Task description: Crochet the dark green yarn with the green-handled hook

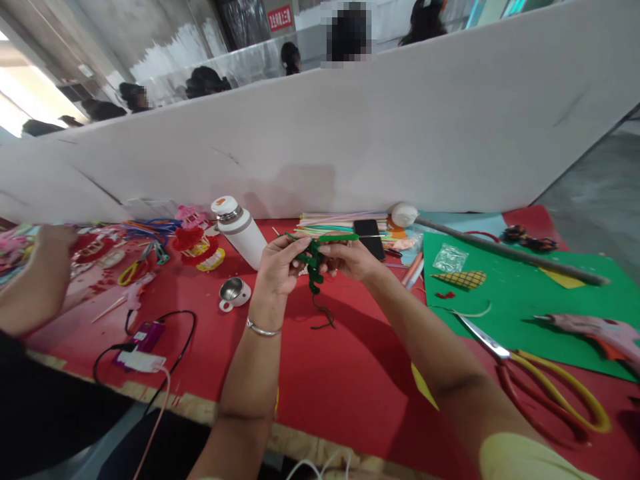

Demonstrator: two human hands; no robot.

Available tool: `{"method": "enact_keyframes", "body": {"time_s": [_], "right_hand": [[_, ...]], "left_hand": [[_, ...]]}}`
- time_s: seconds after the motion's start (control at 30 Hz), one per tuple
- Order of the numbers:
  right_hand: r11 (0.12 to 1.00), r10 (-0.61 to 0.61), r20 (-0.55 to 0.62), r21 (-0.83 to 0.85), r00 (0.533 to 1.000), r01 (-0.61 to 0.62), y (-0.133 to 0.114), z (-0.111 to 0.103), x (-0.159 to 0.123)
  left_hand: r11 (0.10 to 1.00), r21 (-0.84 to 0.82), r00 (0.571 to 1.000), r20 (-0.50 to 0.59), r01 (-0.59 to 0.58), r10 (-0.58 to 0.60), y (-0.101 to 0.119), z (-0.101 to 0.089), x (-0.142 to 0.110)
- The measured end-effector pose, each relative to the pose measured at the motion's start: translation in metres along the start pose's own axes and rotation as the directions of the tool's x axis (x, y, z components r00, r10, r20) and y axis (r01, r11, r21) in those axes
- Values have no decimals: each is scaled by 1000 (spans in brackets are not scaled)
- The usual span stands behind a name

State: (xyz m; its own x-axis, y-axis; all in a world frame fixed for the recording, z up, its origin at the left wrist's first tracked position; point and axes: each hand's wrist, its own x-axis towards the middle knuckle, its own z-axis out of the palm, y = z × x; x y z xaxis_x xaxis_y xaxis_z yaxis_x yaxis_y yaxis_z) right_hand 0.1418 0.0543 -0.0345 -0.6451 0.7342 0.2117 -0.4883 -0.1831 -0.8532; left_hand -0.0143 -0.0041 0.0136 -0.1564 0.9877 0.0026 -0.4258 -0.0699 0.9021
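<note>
A curly dark green crochet piece (pixel 315 267) hangs between my two hands above the red table, and a loose green yarn tail dangles under it. My left hand (pixel 281 264), with a silver bangle on the wrist, pinches the upper left part of this piece. My right hand (pixel 353 259) is closed at its right side, fingertips against the yarn. Along the top of the right hand lies a crochet hook (pixel 343 237) with a green handle, its thin metal shaft pointing right. The fingers hide where hook and yarn meet.
A white flask (pixel 240 230) and a metal cup (pixel 234 291) stand left. On the right lie large scissors (pixel 520 367), a pink glue gun (pixel 595 330), green sheet (pixel 520 300) and a long stick (pixel 510 251). A black phone (pixel 369 239) lies behind. Another person's arm (pixel 43 283) reaches in left.
</note>
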Motion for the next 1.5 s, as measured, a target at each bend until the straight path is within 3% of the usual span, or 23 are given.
{"method": "enact_keyframes", "body": {"time_s": [0.5,0.73,1.03,1.3,1.4,1.5], "right_hand": [[997,-10,-39,-77,999,7,-7,4,-3],[998,7,-116,-65,993,-14,-17,10,-5],[975,-197,-207,-147,958,168,-3,15,-4],[923,-228,-225,-359,947,137,-9,15,-7],[848,-325,-258,-506,910,159,-5,25,-10],[775,-473,-288,-585,833,238,6,33,-10]], "left_hand": [[999,36,1000,-19,-4,5,0,1,-1],[985,132,993,49,-110,105,-2,-1,-1],[987,38,980,131,-157,150,-1,-4,-1],[930,221,956,74,-295,285,-4,-4,-3],[879,328,932,16,-346,361,-7,-1,-5],[927,226,951,-13,-299,310,-6,0,-5]]}}
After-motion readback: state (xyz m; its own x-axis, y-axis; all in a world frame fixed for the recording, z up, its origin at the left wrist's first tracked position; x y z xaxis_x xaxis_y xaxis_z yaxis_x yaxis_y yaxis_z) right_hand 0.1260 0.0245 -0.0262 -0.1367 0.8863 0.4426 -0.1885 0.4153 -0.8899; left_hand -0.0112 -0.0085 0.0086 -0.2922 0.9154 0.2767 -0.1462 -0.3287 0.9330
